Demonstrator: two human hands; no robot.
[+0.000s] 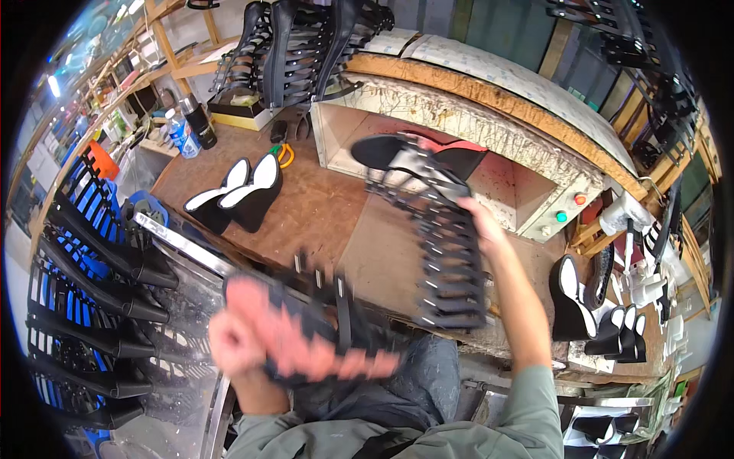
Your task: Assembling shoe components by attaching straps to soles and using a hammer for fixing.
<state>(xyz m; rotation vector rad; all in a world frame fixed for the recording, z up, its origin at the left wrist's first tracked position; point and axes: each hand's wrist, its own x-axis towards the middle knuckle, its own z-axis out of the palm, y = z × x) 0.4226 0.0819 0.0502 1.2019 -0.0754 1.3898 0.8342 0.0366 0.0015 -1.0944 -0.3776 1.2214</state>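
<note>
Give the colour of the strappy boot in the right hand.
The boot is mostly black, clearest in the head view.

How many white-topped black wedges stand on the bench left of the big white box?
2: the left wedge, and the right wedge close beside it, partly overlapping it in view. No others seem hidden there.

The worker's right forearm (522,306) slants up from the lower right of the frame, the right hand (483,222) closed just right of centre, while at lower left the left hand (232,340) curls, blurred, above a bent left wrist (256,382).
</note>
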